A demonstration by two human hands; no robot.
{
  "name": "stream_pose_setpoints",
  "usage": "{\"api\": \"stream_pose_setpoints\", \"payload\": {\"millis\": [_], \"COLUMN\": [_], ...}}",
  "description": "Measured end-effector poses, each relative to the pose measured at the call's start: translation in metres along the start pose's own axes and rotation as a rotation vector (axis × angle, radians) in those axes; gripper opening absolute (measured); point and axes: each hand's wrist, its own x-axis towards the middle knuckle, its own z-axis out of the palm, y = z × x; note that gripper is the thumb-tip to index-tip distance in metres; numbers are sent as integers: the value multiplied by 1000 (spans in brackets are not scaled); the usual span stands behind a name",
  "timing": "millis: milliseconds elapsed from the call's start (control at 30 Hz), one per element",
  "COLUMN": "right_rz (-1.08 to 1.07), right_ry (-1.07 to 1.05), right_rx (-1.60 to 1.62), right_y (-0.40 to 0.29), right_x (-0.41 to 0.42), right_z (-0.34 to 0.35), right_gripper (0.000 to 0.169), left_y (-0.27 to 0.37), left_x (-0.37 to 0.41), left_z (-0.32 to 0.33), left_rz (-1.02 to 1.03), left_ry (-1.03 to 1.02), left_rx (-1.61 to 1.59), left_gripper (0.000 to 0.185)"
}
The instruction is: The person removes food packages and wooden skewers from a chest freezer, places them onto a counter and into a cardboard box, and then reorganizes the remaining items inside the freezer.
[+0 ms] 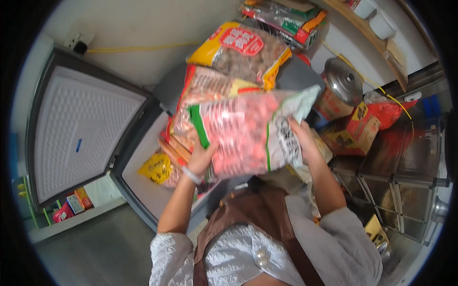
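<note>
Between my two hands I hold a clear plastic bag of pink frozen food (238,128), with a green strip at its left end and a white printed part at its right. My left hand (203,157) grips the lower left corner; my right hand (304,137) grips the white end. Just beyond it, a red-edged bag of food (204,89) and a yellow-and-clear bag of brownish balls (243,53) lie over the chest freezer (143,189). Down inside the freezer, a yellow-labelled bag (157,168) is partly hidden behind my left arm.
The freezer's raised white-lined lid (82,132) stands at the left. A metal pot lid (343,81) and a cardboard box (354,132) are at the right, beside stainless steel cabinets (386,161). More plastic packages (286,21) sit at the back. A yellow cable (143,48) runs along the wall.
</note>
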Motion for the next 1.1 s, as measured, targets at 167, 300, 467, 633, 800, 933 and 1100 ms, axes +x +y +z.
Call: {"api": "stream_pose_setpoints", "payload": {"millis": [167,300,467,633,800,933,1100], "right_rz": [67,-35,-254,-528,-740,-379,-387], "right_ry": [-5,51,272,605,628,662,772], "right_rx": [77,-125,-375,-685,-555,-675,-832], "right_y": [-16,-12,-56,-141,-197,-168,-91], "right_x": [-4,13,-3,-15,16,93,153], "right_z": [-1,-23,-66,-176,-210,-254,-229], "right_gripper": [30,27,29,26,24,29,31], "left_y": [-4,19,75,98,125,105,46], "left_x": [-14,-18,-4,36,59,98,42], "left_z": [10,28,88,193,251,225,175], "left_rz": [-50,-94,80,202,249,244,326], "left_ry": [-69,-35,-22,-63,1,55,-191], "left_rx": [-169,-250,-91,318,170,309,1374], "left_gripper": [58,47,35,58,62,74,101]}}
